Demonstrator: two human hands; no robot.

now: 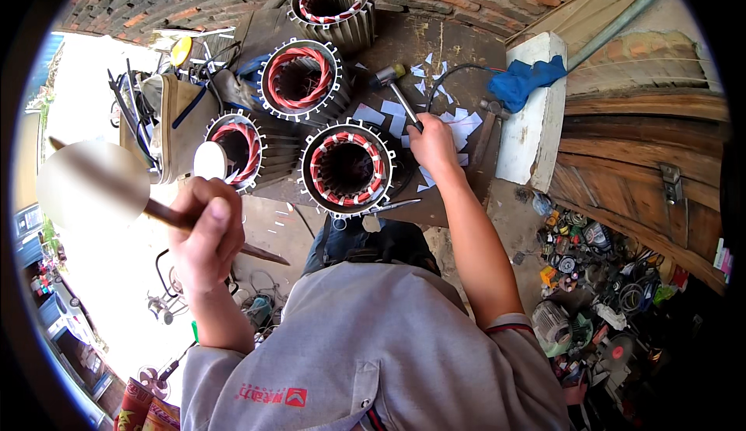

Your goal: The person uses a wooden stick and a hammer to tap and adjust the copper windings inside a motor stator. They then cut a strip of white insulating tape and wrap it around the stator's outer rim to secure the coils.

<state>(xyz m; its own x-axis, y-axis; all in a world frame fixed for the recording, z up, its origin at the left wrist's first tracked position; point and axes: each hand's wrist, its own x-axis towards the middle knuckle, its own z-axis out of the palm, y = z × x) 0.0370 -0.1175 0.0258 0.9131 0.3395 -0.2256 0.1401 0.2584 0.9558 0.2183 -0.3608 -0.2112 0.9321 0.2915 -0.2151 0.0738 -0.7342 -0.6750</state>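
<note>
My left hand (206, 233) is raised at the left, its fingers wrapped round a long brown stick (264, 255) with a tapered lower end. A blurred patch covers part of the stick's upper length. Over the table, my right hand (435, 145) grips the dark handle end of a mallet (406, 106), whose head has a yellowish face and points away from me. Between my hands, close to the table's front edge, a finned motor stator (379, 168) stands upright with red-wrapped windings and white tabs round its bore. Neither hand touches it.
Three more stators stand behind and left: one (332, 81), another (353, 34) and a third (280, 151). White paper pieces (396, 125) lie about the dark table (458, 42). A blue cloth (528, 81) rests on a white block (528, 147). Cluttered parts (598, 237) cover the floor at right.
</note>
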